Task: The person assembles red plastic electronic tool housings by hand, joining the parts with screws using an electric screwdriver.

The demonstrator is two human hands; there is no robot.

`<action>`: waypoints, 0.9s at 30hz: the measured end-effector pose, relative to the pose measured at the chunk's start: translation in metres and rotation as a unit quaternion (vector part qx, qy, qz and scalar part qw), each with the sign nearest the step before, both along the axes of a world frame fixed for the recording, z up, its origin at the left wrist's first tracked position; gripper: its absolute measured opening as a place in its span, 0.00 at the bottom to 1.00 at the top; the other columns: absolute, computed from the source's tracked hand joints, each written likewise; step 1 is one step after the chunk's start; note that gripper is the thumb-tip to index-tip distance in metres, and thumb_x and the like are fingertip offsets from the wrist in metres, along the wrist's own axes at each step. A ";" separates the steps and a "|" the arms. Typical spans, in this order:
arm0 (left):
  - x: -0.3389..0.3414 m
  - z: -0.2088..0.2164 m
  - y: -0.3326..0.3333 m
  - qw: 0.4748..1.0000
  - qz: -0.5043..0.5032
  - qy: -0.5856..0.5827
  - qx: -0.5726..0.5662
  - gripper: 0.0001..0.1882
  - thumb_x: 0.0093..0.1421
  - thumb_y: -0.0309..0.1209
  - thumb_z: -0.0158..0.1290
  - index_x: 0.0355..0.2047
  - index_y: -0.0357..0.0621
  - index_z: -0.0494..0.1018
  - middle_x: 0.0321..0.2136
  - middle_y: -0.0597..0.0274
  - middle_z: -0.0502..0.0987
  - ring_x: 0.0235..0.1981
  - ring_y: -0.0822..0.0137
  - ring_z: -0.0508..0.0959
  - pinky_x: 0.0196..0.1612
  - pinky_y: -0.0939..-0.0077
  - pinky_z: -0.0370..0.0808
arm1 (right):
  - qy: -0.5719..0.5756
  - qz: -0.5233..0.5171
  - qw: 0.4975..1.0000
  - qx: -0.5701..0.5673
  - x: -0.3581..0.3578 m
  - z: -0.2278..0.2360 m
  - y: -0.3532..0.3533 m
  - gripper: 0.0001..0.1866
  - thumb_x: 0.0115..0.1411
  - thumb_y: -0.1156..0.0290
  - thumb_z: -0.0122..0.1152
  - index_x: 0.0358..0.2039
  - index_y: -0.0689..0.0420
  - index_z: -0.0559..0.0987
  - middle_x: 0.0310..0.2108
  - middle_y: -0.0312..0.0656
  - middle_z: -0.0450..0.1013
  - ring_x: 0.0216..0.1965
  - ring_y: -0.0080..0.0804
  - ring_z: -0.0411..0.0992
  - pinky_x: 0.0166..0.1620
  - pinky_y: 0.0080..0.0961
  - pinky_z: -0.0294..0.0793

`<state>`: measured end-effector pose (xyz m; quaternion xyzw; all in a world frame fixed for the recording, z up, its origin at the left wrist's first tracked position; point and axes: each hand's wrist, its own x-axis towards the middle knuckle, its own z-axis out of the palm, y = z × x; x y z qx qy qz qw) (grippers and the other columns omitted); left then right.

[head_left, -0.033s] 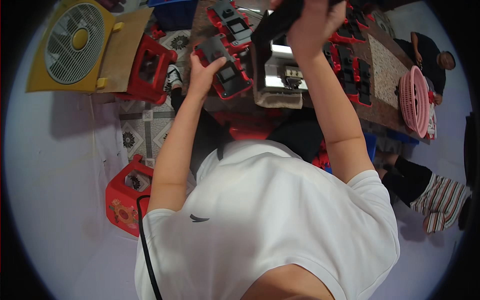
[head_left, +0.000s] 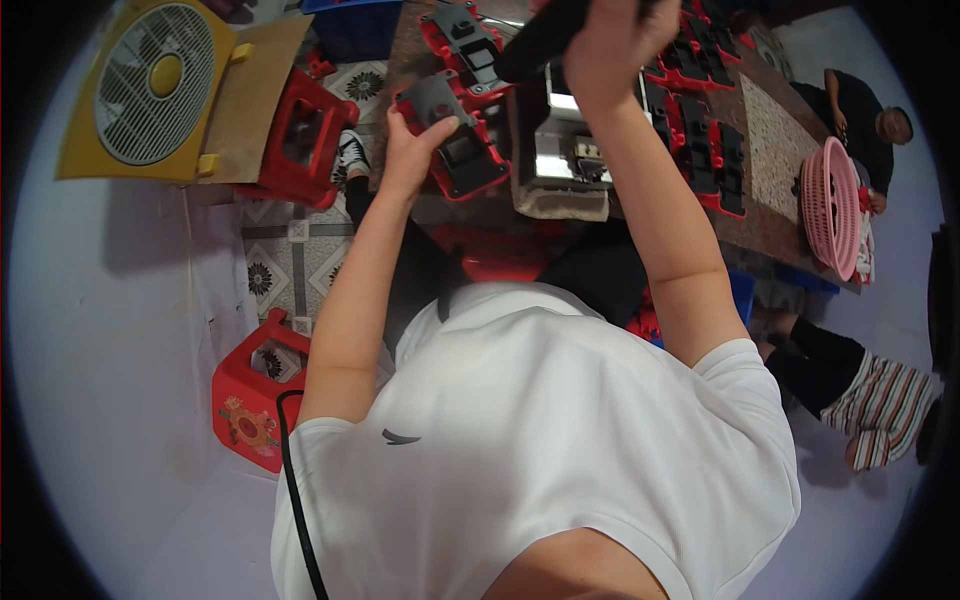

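My left hand (head_left: 408, 152) grips the near left edge of a red plastic housing with a black-grey plate (head_left: 466, 168) on it, thumb on top. The housing rests at the table's near left. A similar red and black housing (head_left: 462, 32) lies just beyond it. My right hand (head_left: 608, 62) is closed round a black handheld tool (head_left: 545, 40), whose exact kind is unclear. The tool slants down to the left, its lower end close to the far housing; I cannot tell whether they touch. A boxy metal fixture (head_left: 545, 155) stands between the housings and my right forearm.
Several more red and black housings (head_left: 705, 150) line the table's right side. Pink baskets (head_left: 828, 210) stand at its right end, near a person in black (head_left: 860, 120). At left are a yellow fan (head_left: 150, 85), red stools (head_left: 262, 390) and a blue bin (head_left: 355, 28).
My right hand and the black tool have shifted slightly to the left, over the far housing. My left hand keeps its hold on the near housing.
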<state>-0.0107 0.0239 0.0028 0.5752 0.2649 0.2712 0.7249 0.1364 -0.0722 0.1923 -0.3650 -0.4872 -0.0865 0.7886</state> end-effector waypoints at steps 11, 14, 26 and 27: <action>-0.002 0.002 0.002 0.999 0.003 0.038 0.001 0.37 0.48 0.28 0.64 0.54 0.38 0.56 0.47 0.54 0.71 0.49 0.64 0.72 0.53 0.71 0.69 | 0.006 -0.017 0.999 -0.032 0.000 -0.034 0.067 0.14 0.62 0.63 0.60 0.36 0.57 0.66 0.23 0.33 0.67 0.21 0.19 0.65 0.25 0.17 0.66; -0.004 0.002 0.003 1.000 -0.002 0.028 -0.004 0.37 0.48 0.28 0.65 0.54 0.37 0.55 0.47 0.54 0.70 0.50 0.64 0.72 0.53 0.71 0.69 | -0.025 -0.071 0.996 -0.056 -0.003 -0.031 0.069 0.14 0.62 0.63 0.60 0.35 0.57 0.65 0.23 0.34 0.67 0.21 0.19 0.65 0.25 0.17 0.66; -0.002 -0.001 0.002 1.000 -0.012 0.006 -0.027 0.38 0.49 0.28 0.64 0.56 0.38 0.54 0.48 0.54 0.70 0.50 0.64 0.72 0.54 0.71 0.68 | -0.052 -0.043 0.996 -0.065 -0.004 -0.031 0.073 0.13 0.62 0.64 0.60 0.36 0.57 0.66 0.23 0.32 0.67 0.22 0.18 0.63 0.25 0.16 0.62; -0.003 -0.001 0.002 0.999 -0.014 0.008 -0.029 0.38 0.49 0.28 0.64 0.56 0.38 0.54 0.48 0.54 0.70 0.50 0.64 0.72 0.54 0.71 0.68 | -0.044 -0.030 0.995 -0.080 -0.004 -0.031 0.074 0.14 0.62 0.64 0.60 0.38 0.58 0.67 0.24 0.32 0.67 0.22 0.18 0.63 0.26 0.16 0.63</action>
